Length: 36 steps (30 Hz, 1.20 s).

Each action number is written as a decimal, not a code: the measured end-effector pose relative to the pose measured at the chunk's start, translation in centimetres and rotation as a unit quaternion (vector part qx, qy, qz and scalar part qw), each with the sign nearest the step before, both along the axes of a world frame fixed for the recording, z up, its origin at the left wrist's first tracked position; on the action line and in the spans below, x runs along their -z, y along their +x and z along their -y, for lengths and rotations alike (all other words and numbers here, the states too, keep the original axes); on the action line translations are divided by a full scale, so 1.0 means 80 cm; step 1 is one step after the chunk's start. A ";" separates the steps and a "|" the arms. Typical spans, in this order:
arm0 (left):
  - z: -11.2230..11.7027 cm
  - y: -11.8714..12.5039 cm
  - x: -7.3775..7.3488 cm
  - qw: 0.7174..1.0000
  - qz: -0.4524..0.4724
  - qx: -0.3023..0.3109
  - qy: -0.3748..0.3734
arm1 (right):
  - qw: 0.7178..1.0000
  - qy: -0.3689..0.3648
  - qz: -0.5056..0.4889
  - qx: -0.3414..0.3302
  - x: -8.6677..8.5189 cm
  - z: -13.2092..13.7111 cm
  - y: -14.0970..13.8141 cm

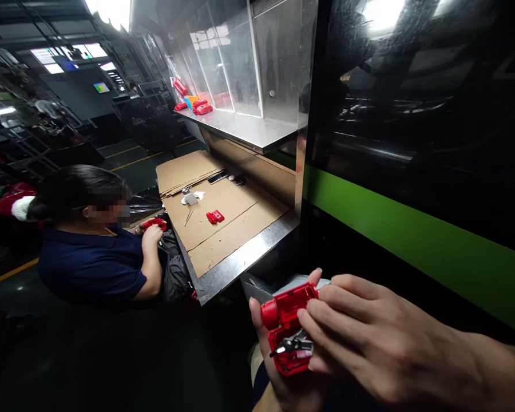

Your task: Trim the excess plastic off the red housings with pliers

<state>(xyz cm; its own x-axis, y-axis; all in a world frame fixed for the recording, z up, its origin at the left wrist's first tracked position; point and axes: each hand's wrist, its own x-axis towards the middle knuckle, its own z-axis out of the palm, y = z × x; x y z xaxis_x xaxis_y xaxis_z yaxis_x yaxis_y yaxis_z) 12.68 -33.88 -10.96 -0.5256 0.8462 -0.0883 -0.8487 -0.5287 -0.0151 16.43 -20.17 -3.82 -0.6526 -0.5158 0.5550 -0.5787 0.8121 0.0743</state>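
Observation:
My left hand [283, 383] cradles a red plastic housing [288, 327] from below, thumb along its left edge. My right hand [369, 337] comes in from the right with fingers curled over the housing's right side, pressing near a small metal-and-black part [295, 345] set inside it. Both hands are low in the view, in front of the metal bench [240, 260].
Cardboard sheets [223, 217] cover the bench, with a red part [215, 217], a small white piece [191, 198] and a thin tool on them. A seated co-worker [98, 252] at the left holds another red part [155, 224]. More red parts [197, 106] lie on an upper shelf. A dark machine panel with a green stripe [412, 229] fills the right.

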 end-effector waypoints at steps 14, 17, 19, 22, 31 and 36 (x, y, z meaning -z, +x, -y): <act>-0.006 -0.025 0.053 0.890 -0.243 -0.292 -0.250 | 0.910 -0.393 0.059 0.119 0.059 0.024 0.017; -0.010 -0.026 0.054 0.865 -0.302 -0.302 -0.262 | 0.853 -0.496 0.122 0.102 0.073 0.043 0.013; -0.013 -0.026 0.053 0.862 -0.314 -0.298 -0.265 | 0.826 -0.530 0.172 0.090 0.080 0.049 0.011; -0.016 -0.022 0.053 0.874 -0.311 -0.274 -0.254 | 0.811 -0.545 0.200 0.071 0.086 0.057 0.008; 0.022 -0.044 0.043 0.925 -0.156 -0.295 -0.179 | 0.774 -0.318 -0.092 0.541 0.125 -0.059 0.041; 0.028 -0.069 0.038 0.906 -0.032 -0.354 -0.229 | 0.837 -0.203 0.079 0.503 0.183 -0.184 0.100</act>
